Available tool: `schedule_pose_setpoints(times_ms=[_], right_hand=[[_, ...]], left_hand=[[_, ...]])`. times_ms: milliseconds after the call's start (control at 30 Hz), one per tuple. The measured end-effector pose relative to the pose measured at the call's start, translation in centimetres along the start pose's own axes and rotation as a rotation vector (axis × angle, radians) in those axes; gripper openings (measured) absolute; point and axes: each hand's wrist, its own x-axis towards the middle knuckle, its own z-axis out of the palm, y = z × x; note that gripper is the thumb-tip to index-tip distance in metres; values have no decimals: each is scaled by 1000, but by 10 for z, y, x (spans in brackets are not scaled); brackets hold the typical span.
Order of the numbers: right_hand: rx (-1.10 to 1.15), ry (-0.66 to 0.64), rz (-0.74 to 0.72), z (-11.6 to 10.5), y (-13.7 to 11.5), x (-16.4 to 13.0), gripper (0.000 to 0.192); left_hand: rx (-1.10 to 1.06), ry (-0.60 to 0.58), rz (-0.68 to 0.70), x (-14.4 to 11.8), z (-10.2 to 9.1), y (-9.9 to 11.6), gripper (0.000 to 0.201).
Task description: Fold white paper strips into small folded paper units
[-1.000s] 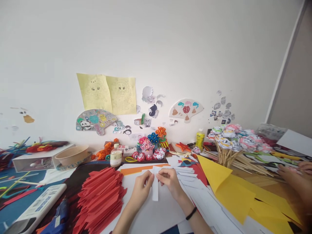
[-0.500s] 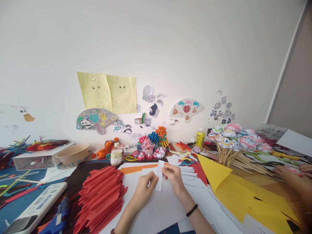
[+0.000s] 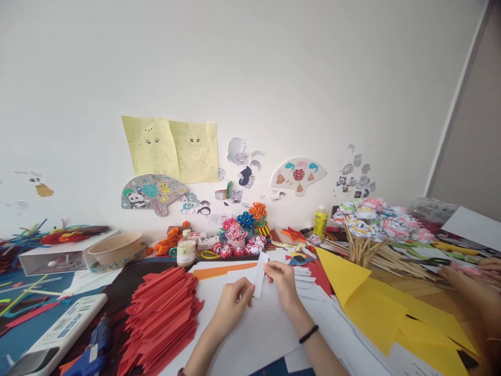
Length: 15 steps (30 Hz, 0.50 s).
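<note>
I see both hands low in the middle of my view, above a desk crowded with craft supplies. My left hand (image 3: 234,301) has its fingers curled, the thumb and fingertips closed on the lower edge of a narrow white paper strip (image 3: 260,274). My right hand (image 3: 282,282) pinches the upper part of the same strip, which stands tilted and lifted off the white sheets (image 3: 250,334) lying under both hands. A black band (image 3: 308,334) sits on the right wrist.

Just left of my left hand lies a thick stack of folded red paper (image 3: 162,313), fanned out on a dark surface. Farther left are a blue glue gun (image 3: 92,352), a white flat device (image 3: 62,326) and a round tan bowl (image 3: 115,248). Beyond my hands, toward the wall, stand a small bottle (image 3: 186,249) with a white cap and a cluster of paper flowers (image 3: 245,232) in pink, blue and orange. To the right of my right hand, large yellow sheets (image 3: 376,308) overlap one another, and behind them rests a bundle of wooden sticks topped with paper roses (image 3: 376,219). A yellow glue bottle (image 3: 320,222) stands near the wall.

The wall itself is plain white, with two yellow drawings (image 3: 172,149) taped up, a painted fan (image 3: 299,175) and small cutouts around them. At the far right edge, another person's hand (image 3: 467,284) rests on the desk, well apart from mine.
</note>
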Motion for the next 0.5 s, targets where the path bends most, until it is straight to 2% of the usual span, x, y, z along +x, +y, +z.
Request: schedule_pose_setpoints(times_ms=[333, 500], right_hand=[[-19, -38, 23, 0, 3, 2, 23], [-41, -85, 19, 2, 0, 1, 26]], left_hand=[[-16, 15, -30, 0, 2, -9, 37], [-30, 89, -15, 3, 0, -13, 34]])
